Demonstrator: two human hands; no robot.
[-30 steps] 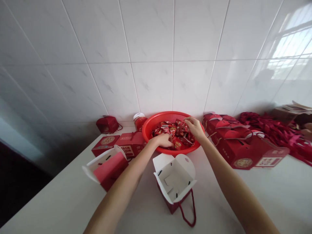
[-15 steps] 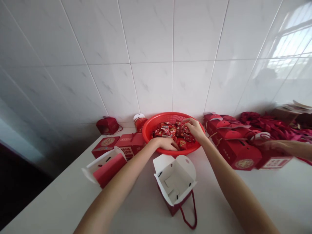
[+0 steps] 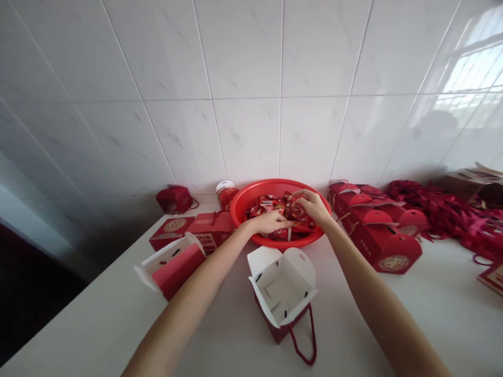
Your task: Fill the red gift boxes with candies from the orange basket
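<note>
Small red wrapped candies (image 3: 271, 203) lie heaped in a red plastic basket (image 3: 245, 196) by the wall. My left hand (image 3: 271, 222) is over the near side of the heap, fingers bent down and closed on wrapped candy, partly hidden below them. At the basket's right side, my right hand (image 3: 312, 206) has its fingers curled into the candies, closed on some; its fingertips are hard to see. Between my forearms stands an uncovered gift box (image 3: 283, 290) with white inner walls, raised flaps and a dark red cord handle (image 3: 312, 340).
Left of my left arm lies another opened red box (image 3: 176, 269), with closed red boxes (image 3: 171, 230) behind it. A row of closed boxes (image 3: 387, 243) stands at right, beside heaped dark red ribbon (image 3: 428, 204). A lidded jar (image 3: 226, 195) touches the basket.
My left hand has risen slightly from the candies. My right hand stays in nearly the same place. Another person's hand at the right has left the view, and a red box there has moved rightward.
</note>
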